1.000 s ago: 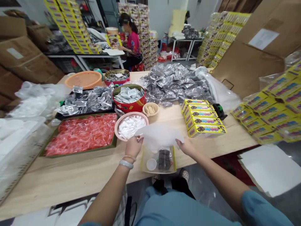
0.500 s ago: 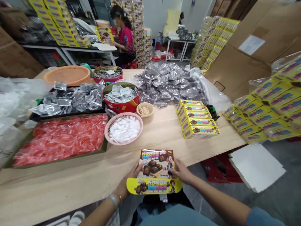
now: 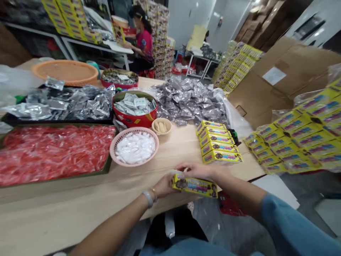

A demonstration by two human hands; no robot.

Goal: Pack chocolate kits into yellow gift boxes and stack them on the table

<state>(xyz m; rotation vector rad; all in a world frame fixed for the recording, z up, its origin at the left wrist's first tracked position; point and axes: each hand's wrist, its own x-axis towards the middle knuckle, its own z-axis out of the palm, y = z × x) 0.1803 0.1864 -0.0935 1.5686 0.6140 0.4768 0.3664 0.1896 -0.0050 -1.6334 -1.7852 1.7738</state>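
A yellow printed carton (image 3: 195,185) is held between my two hands at the front edge of the table, its long narrow side towards me. My left hand (image 3: 165,183) grips the carton's left end. My right hand (image 3: 195,170) lies over its far upper side with bent fingers, partly hidden behind the carton. Beyond them, several matching yellow cartons (image 3: 221,146) lie in a row on the table. To the left is a pink basket (image 3: 113,151) of small white packets, with a small bowl (image 3: 161,132) of wooden sticks beside it.
Red packets fill a tray (image 3: 106,165) at left, with silver sachets (image 3: 80,101) behind. A red tin (image 3: 135,121) holds pale sachets. Grey packets (image 3: 191,97) are heaped at the back. Wrapped carton stacks (image 3: 298,131) stand right. A co-worker (image 3: 145,46) sits at another table.
The carton's front flap has been folded down, and the carton has turned so its narrow side faces me. Both hands have shifted up and right, my right hand now over the top.
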